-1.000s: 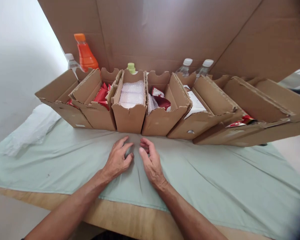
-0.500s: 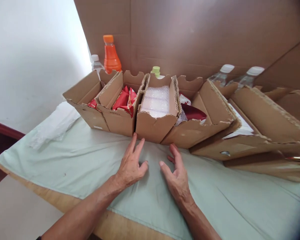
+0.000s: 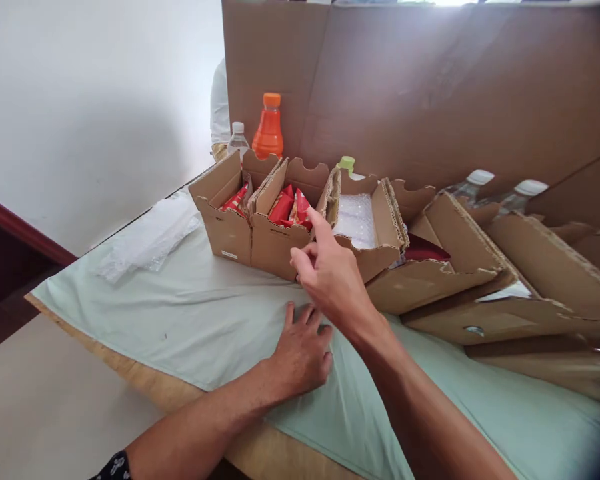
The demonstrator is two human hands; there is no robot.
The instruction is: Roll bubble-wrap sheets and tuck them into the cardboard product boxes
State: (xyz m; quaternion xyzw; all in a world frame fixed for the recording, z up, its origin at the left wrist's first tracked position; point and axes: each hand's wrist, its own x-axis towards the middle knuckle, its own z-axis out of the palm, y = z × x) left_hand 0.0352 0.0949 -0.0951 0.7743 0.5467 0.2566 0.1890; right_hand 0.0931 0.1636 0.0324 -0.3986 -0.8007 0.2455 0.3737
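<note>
My right hand (image 3: 330,270) reaches over the front of the cardboard boxes, its index finger stretched out and its thumb apart, with nothing in it. The fingertip is at the red packets (image 3: 281,205) in the second box from the left (image 3: 275,250); whether it touches them I cannot tell. Below it, my left hand (image 3: 303,350) lies palm down on the pale green cloth (image 3: 205,333), fingers slightly spread and empty. Just right of my right hand, a bubble-wrapped item (image 3: 355,217) sits in the middle box (image 3: 387,227).
An orange bottle (image 3: 269,130) and a clear bottle (image 3: 237,140) stand behind the left boxes. Clear-plastic bottles with white caps (image 3: 480,177) show behind the right ones. Bubble wrap (image 3: 150,233) lies on the cloth at left. A tall cardboard sheet (image 3: 405,87) rises behind.
My right hand has moved up and left from the cloth to the red packets. My left hand has drawn back from the boxes onto the cloth. The view has shifted left.
</note>
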